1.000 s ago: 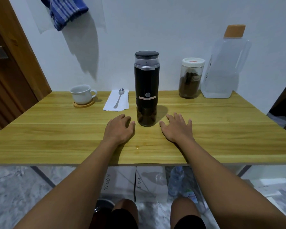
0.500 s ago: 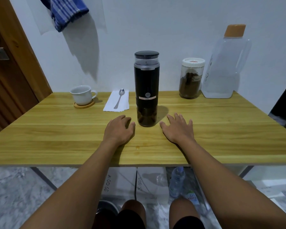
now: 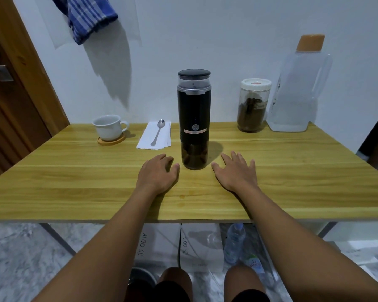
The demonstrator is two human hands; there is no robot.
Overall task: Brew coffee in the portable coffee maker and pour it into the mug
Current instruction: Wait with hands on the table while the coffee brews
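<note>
1. The portable coffee maker [image 3: 194, 118] stands upright at the middle of the counter [image 3: 74, 182]; it is a tall black cylinder with a dark lid over a clear upper section, and its lower chamber looks dark.
2. The left hand [image 3: 156, 174] rests palm down just left of the maker's base, not touching it; its grip is slack - fingers loosely bent, holding nothing.
3. The right hand [image 3: 236, 174] lies flat just right of the base, also apart from it; its grip is apart, fingers spread on the wood.
4. The mug [image 3: 107, 127] - white, handle to the right - sits on a round wooden coaster [image 3: 111, 141] at the far left.
5. Between mug and maker a spoon [image 3: 158, 131] lies on a folded white napkin [image 3: 155, 138].
6. At the far right a lidded jar [image 3: 254, 105] holds brown grounds; just beside it stands a clear water jug [image 3: 299, 83] with an orange cap, against the wall.
7. A blue striped cloth [image 3: 87, 16] hangs on the wall at the upper left.
</note>
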